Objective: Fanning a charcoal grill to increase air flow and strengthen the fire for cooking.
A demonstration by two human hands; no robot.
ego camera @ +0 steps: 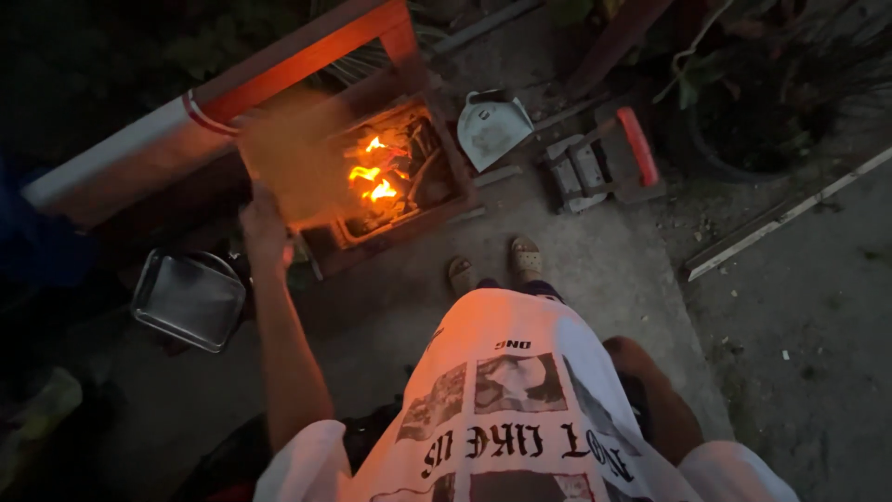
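A metal tray (189, 299) lies on the ground at far left. Just right of it, your left hand (263, 226) grips a flat brownish board (295, 167), blurred, held over the left side of the charcoal grill (395, 177), where flames burn. A dustpan (491, 127) lies beyond. Your right hand is hidden behind your hip.

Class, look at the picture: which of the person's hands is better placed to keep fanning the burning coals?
Probably the left hand: it holds the blurred flat fan beside the square charcoal stove; the right hand is out of view.
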